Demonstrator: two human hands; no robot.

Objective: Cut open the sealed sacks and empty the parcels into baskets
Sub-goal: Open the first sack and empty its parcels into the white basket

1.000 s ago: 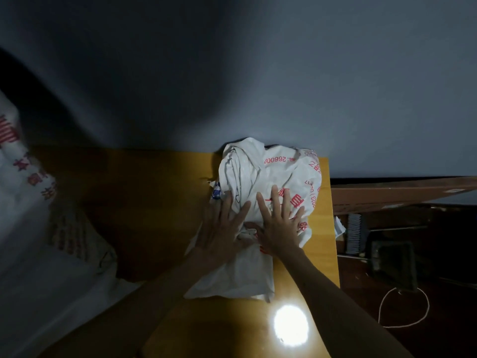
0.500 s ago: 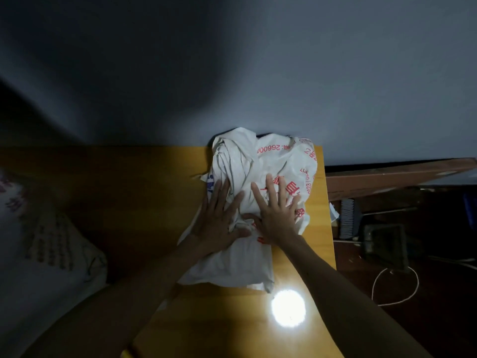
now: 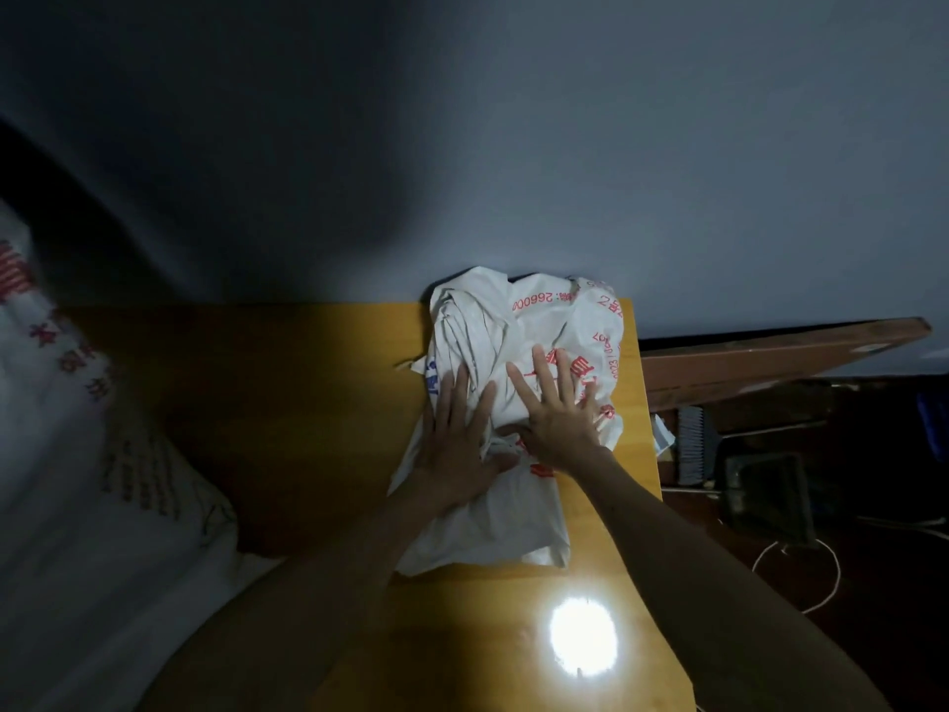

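Item: white woven sack (image 3: 518,418), crumpled and folded over on itself, red printing on its upper face. It lay on the yellow wooden desk (image 3: 287,403) at the far right corner, its top end touching the grey wall (image 3: 565,146) at twelve o'clock. It looked flat and limp; whether any parcel remained inside could not be told.

Left hand (image 3: 454,444): palm down on the sack's nine o'clock half, fingers (image 3: 458,390) spread and flat, gripping nothing.

Right hand (image 3: 557,411): palm down on the three o'clock half, fingers spread toward twelve o'clock, likewise holding nothing. The two hands lay just beside each other, thumbs near touching.

Step in hand, as judged: pressing and flattening a slack sack, either to feel for contents or to fold it away. No cutter and no basket showed.

Next move, as judged: if parcels remained, a firm pinch on the sack's mouth and a lift to tip it out; if none, folding it and turning to a full one.

Surroundings: a second white sack (image 3: 77,480) with red print at nine o'clock, off the desk's left end; a bright lamp glare (image 3: 583,637) on the desk at five o'clock; a brown board (image 3: 770,352) and a looped white cord (image 3: 801,573) on the dark floor at three to four o'clock.
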